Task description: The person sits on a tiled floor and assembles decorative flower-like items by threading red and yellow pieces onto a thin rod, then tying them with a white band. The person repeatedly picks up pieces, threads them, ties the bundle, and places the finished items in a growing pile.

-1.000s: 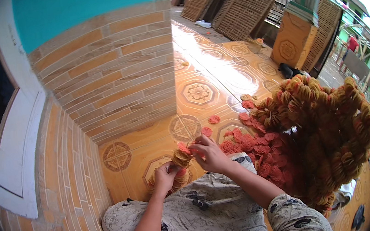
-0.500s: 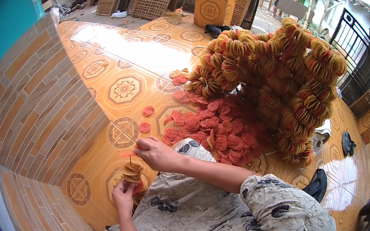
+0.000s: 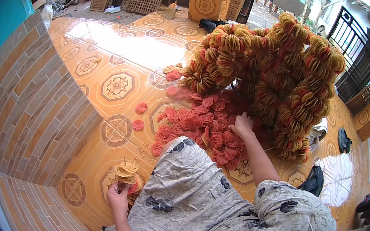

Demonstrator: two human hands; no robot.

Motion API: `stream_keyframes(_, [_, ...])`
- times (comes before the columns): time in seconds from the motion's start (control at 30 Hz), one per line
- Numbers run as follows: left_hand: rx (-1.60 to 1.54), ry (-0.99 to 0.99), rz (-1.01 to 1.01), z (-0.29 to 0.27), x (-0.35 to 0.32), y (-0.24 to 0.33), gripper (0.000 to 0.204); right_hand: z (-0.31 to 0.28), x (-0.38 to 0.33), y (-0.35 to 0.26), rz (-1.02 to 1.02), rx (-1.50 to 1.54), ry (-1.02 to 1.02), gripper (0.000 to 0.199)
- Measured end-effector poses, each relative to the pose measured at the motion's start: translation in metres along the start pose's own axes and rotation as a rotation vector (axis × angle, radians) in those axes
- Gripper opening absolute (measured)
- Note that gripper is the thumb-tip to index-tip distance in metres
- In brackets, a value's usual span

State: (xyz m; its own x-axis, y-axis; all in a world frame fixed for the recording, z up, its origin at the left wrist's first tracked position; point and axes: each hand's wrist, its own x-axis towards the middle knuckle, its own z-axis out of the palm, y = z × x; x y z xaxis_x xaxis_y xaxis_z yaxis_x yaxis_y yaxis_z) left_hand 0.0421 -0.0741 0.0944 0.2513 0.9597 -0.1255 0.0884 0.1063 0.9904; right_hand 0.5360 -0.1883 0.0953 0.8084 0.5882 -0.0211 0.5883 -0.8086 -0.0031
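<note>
In left hand (image 3: 118, 195), between seven and eight o'clock: pinched stack of tan, frilled, round discs (image 3: 127, 170) on slim upright stick (image 3: 125, 159). At right hand (image 3: 243, 126), between three and four: edge of heap of coral-pink, round, open-weave rosettes (image 3: 190, 123) near centre; cannot tell whether gripping any, with fingertips obscured. Probably light, floppy, easily crushed; best taken singly by rim. Toward two: big mound of bunched tan-and-orange discs (image 3: 282, 78).

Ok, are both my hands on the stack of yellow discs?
No, only the left hand holds the yellow stack; the right hand is over at the pink pile.
</note>
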Motion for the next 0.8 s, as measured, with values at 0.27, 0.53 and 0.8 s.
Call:
stream_keyframes(0.27, [0.026, -0.028, -0.012, 0.000, -0.004, 0.005, 0.015, -0.003, 0.017, 0.000, 0.016, 0.737, 0.172, 0.032])
stream_keyframes(0.53, [0.031, -0.190, -0.102, 0.017, -0.013, 0.014, 0.016, -0.035, -0.080, -0.160, -0.346, 1.673, -0.708, 0.024])
stream_keyframes(0.8, [-0.109, -0.197, -0.119, 0.020, -0.016, 0.015, 0.016, -0.054, -0.140, -0.217, -0.603, 1.404, -0.592, 0.023])
